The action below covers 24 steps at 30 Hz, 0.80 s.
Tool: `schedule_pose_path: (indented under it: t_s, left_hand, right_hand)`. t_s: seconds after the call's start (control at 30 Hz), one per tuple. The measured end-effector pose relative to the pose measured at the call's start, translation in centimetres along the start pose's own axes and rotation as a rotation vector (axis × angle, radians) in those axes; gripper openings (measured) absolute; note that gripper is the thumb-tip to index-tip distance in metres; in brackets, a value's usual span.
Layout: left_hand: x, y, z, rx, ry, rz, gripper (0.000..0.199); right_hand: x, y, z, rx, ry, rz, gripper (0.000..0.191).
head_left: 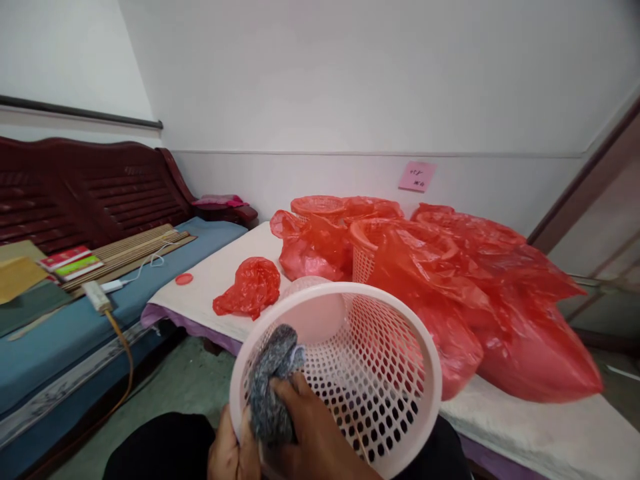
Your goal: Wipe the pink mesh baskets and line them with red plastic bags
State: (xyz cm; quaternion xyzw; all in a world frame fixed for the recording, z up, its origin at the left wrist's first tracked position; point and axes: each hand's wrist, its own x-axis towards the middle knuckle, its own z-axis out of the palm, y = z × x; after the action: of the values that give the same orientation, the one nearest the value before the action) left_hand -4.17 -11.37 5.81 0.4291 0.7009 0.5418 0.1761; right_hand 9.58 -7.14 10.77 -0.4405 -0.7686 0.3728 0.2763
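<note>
A pale pink plastic basket (430, 347) with a mesh wall lies tilted over my lap, its round mouth toward me. My left hand (233, 447) grips the rim at the lower left. Inside the mouth, my right hand (313, 427) is closed on a grey knitted cloth (273, 380), pressed against the left inner wall. Part of the cloth is bunched under my fingers, and its full shape is hidden.
Red plastic bags (430, 280), some over baskets, crowd the white-covered table (200, 293). A crumpled red bag (250, 287) and a small red ring (184, 279) lie left. A wooden bench (90, 193) with a blue cushion holds a power strip (97, 297). A pink note (417, 177) hangs on the wall.
</note>
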Motion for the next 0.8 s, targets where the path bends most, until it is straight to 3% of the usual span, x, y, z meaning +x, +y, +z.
schedule_pose_path:
  t_s: [0.07, 0.13, 0.2, 0.27, 0.37, 0.5, 0.7, 0.8]
  left_hand:
    - [0.8, -0.3, -0.5, 0.006, -0.016, 0.020, 0.048]
    - [1.4, -0.4, -0.6, 0.027, -0.002, 0.042, 0.048]
    - [1.7, -0.3, -0.6, 0.021, 0.019, 0.064, 0.046]
    - [1.9, 0.1, -0.5, 0.006, 0.014, 0.100, 0.043]
    - [2.1, 0.6, -0.6, 0.009, -0.045, 0.162, 0.042]
    - [1.6, 1.4, -0.6, -0.008, -0.047, 0.143, 0.041]
    - [-0.1, 1.8, 0.1, -0.069, -0.011, 0.073, 0.044]
    - [-0.3, 1.3, 0.2, -0.061, -0.037, 0.055, 0.041]
  right_hand:
    - [-1.2, -0.4, -0.8, -0.272, -0.189, 0.068, 0.074]
    - [-1.8, -0.3, -2.1, -0.564, -0.280, 0.167, 0.053]
    - [-1.9, -0.2, -3.5, -0.803, -0.239, 0.257, 0.034]
    - [-2.0, -0.3, -4.6, -0.923, -0.165, 0.312, 0.031]
    - [-2.2, -0.4, -4.8, -0.902, -0.131, 0.310, 0.029]
    - [-1.0, 0.7, -3.8, -0.733, -0.143, 0.248, 0.033]
    - [3.8, 4.8, -4.8, -0.650, 0.030, 0.492, 0.040]
    - [5.5, 6.4, -6.0, -0.476, 0.166, 0.515, 0.044]
